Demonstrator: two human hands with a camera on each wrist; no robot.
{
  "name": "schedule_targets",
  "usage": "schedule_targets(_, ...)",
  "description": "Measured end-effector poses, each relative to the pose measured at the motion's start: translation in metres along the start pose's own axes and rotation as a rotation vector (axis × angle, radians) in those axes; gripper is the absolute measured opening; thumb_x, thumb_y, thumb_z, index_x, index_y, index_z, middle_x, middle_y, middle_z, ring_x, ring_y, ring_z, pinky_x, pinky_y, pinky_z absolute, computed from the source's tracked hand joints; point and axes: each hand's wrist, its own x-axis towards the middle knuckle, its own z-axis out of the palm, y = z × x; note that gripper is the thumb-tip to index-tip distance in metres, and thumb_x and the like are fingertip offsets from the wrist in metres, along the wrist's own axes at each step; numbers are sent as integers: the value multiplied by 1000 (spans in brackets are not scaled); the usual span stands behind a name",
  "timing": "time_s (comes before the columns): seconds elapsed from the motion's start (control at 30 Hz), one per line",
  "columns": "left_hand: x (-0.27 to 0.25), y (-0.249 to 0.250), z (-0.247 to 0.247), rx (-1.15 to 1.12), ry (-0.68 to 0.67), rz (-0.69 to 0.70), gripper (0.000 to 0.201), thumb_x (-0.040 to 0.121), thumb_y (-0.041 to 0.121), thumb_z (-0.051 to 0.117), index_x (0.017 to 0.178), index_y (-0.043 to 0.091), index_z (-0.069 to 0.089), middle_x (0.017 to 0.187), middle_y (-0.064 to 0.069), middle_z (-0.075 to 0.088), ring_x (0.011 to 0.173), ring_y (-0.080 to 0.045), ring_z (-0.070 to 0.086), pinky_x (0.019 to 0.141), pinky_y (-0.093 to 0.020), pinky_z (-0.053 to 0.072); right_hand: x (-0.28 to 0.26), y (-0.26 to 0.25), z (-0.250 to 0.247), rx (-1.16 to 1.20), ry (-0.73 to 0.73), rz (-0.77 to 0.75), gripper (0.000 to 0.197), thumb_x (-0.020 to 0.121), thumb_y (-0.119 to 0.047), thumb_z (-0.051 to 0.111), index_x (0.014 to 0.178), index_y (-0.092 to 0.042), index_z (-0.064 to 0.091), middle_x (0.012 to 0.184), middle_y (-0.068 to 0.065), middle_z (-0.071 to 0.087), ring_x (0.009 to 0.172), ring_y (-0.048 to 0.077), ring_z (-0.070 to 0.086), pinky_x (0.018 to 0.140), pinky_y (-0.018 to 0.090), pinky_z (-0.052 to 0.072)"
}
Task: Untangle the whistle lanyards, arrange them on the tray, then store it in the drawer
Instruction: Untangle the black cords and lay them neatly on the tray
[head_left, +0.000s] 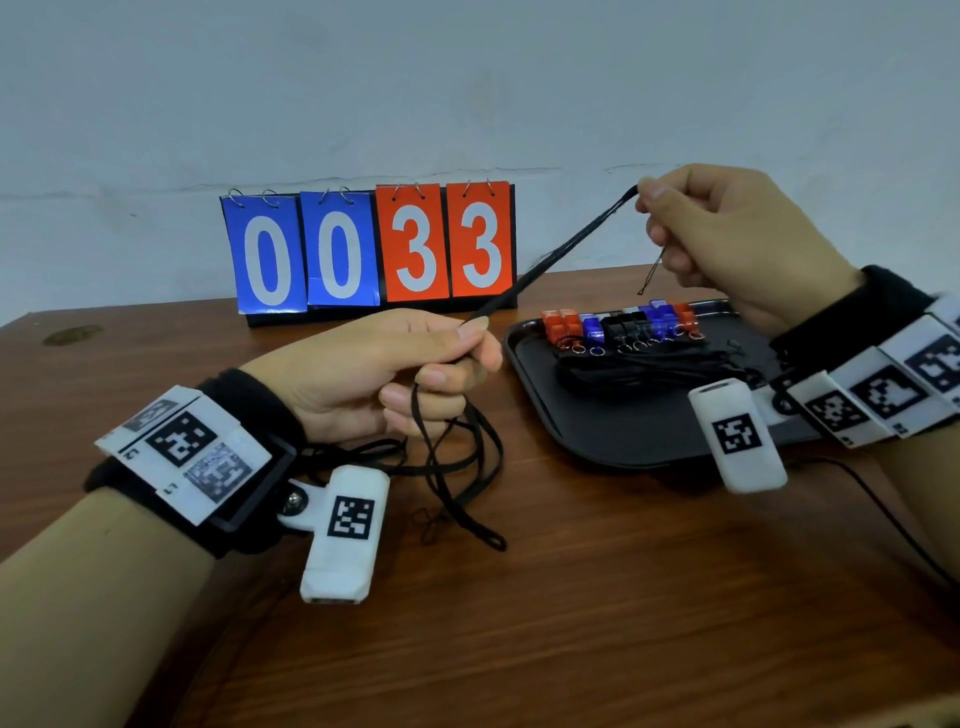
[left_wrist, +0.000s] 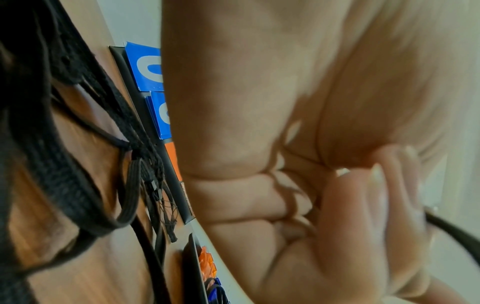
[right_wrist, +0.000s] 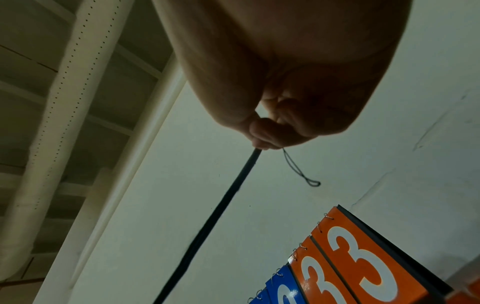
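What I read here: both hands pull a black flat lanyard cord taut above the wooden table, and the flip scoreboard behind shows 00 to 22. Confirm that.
One detail is wrong. The flip scoreboard shows 00 on blue cards and 33 on orange cards, not 22, as the head view shows. The rest holds: the left hand and right hand pull the black flat lanyard cord taut above the wooden table.

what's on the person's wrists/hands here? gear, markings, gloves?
No gloves: left hand and right hand are bare. Each wrist wears a black band carrying white plates printed with black square fiducial markers. A white boxy camera pod, also marker-tagged, hangs below each wrist; the right pod likewise.
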Motion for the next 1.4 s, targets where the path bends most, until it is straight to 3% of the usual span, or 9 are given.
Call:
schedule_targets(0.4, 1, 2, 8, 10, 117, 10, 44, 105, 45, 39, 74, 15, 51, 53, 7, 33, 38, -3, 19, 42, -20, 17, 0, 0, 1, 0, 48, 50, 17, 102, -35, 52, 95, -21, 59, 60, -12, 57, 43, 6, 43, 44, 19, 35)
schedule_targets(0.63, 0, 5, 7, -18, 184, 10, 44, 106, 44, 40, 72, 17, 48, 49, 8, 31, 39, -6, 14, 38, -17, 30, -1, -3, 2, 42, 107, 51, 19, 105, -36, 44, 108, -18, 51, 61, -9, 62, 43, 9, 42, 46, 23, 35)
schedule_targets(0.77, 2, 2, 7, -1, 154, 64, 42, 106, 41, 39, 75, 17, 53, 58, 5, 41, 40, -3, 28, 43, -21, 20, -8, -6, 9, 38, -71, 55, 13, 106, -30, 44, 102, -19, 51, 62, -5, 64, 45, 10, 42, 47, 23, 36)
schedule_targets(0.93, 3, -1, 9, -37, 57, 152, 21, 98, 25, 50, 87, 15, 65, 77, -1, 57, 57, -8, 48, 47, -17, 42, -25, -19, 11, 142, -418, 23, 19, 108, -26, 41, 94, -17, 50, 78, 7, 70, 54, 17, 46, 50, 26, 35)
schedule_targets(1.03, 3, -1, 15, -26, 87, 182, 20, 96, 26, 53, 89, 16, 70, 86, -3, 66, 56, -9, 54, 45, -17, 44, -32, -25, 12, 190, -558, -10, 21, 107, -26, 41, 91, -15, 49, 86, 9, 71, 56, 17, 49, 49, 23, 37)
schedule_targets(1.13, 2, 1, 20, -61, 158, 204, 30, 99, 19, 45, 91, 13, 74, 91, -6, 71, 37, -3, 50, 30, -12, 38, -41, -28, 17, 197, -650, -35, 14, 101, -26, 49, 94, -14, 54, 94, 0, 69, 63, 16, 55, 51, 23, 41)
schedule_targets(1.23, 2, 2, 27, -58, 201, 218, 32, 96, 19, 45, 94, 13, 76, 90, -4, 75, 29, -2, 44, 25, -10, 31, -50, -29, 22, 142, -766, -44, 16, 97, -25, 53, 103, -10, 53, 84, -15, 67, 68, 15, 61, 54, 24, 47)
schedule_targets(1.33, 3, 1, 30, -20, 220, 225, 27, 94, 20, 45, 96, 13, 71, 75, 0, 74, 25, 0, 40, 25, -8, 27, -54, -30, 24, 139, -882, -35, 23, 97, -22, 52, 108, -2, 50, 87, -14, 64, 65, 16, 63, 56, 24, 51)
schedule_targets(1.4, 3, 1, 29, -42, 218, 243, 30, 94, 20, 47, 89, 16, 77, 82, 0, 72, 26, -1, 39, 26, -9, 27, -54, -31, 24, 165, -916, -11, 26, 96, -22, 51, 107, 0, 47, 91, -14, 64, 63, 17, 62, 56, 25, 51)
